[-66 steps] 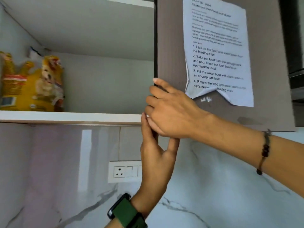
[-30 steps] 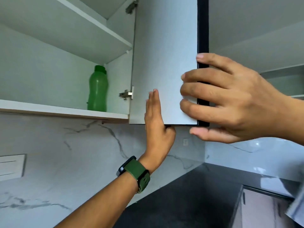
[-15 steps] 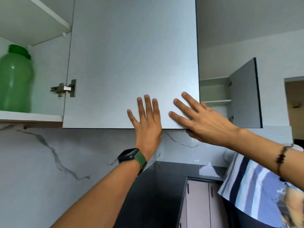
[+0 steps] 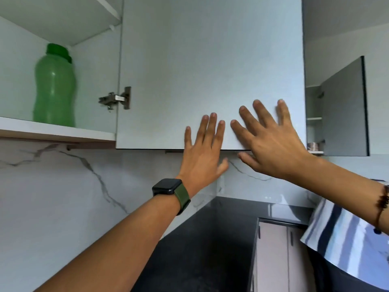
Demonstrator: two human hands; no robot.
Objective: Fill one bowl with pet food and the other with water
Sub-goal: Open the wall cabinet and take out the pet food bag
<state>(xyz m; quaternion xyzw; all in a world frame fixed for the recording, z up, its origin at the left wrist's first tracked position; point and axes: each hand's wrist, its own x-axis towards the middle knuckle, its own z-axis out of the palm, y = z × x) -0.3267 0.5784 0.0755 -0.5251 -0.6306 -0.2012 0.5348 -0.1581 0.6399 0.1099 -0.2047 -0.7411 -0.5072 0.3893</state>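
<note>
While both your hands lie flat on the pale grey inner face of the open cabinet door (image 4: 210, 70), neither holds anything: your left hand (image 4: 203, 152) has its straight fingers close together, pointing up near the door's lower edge, and your right hand (image 4: 271, 144) spreads its fingers wide against the lower right corner, thumb hanging just below the edge. On your left wrist sits a black square watch on a green strap (image 4: 171, 191); a dark beaded bracelet (image 4: 382, 204) circles your right wrist.

The green plastic bottle with a green screw cap (image 4: 54, 86) stands upright on the white cabinet shelf (image 4: 56, 131), long axis vertical, cap pointing up, near the shelf's right end and left of the metal hinge (image 4: 115, 99). It carries no label or writing that you can read. No bowl or pet food is in view.

Beyond the door's right edge, a second grey cabinet door (image 4: 345, 110) stands open. Below, the white marble-veined wall (image 4: 63, 197) meets the black bench (image 4: 210, 239), which runs into the corner.
</note>
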